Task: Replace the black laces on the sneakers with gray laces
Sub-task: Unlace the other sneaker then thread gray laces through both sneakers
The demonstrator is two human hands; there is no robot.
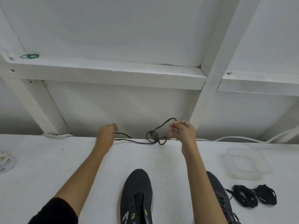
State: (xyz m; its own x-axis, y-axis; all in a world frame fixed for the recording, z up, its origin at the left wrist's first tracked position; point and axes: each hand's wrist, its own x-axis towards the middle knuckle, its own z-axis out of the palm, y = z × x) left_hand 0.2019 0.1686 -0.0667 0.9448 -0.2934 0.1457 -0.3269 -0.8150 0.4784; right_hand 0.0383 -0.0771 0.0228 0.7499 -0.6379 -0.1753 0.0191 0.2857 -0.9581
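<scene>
**While one sneaker sits bare, both hands are on a lace**

As I reach out over the white table (48,159), both hands are at its far edge. My left hand (106,134) is curled over, fingers closed on one end of the dark lace (152,136); two strands run out from under it to the right. My right hand (183,132) is raised a touch higher, fingertips bunched and pinching the other end, which arches up in a loop. Between the hands the lace coils into a loose tangle right on the table's far edge. Gray or black? Too dark to call.

Near me, dead centre, sits a black sneaker (136,191) with open eyelets and no lace. The second sneaker (221,196) is half hidden behind my right forearm, and it looks laced. Just right of it lie two bundled black laces (253,198), with a clear plastic tray (246,164) farther back. Green rubber bands (30,56) rest on the far left ledge.
</scene>
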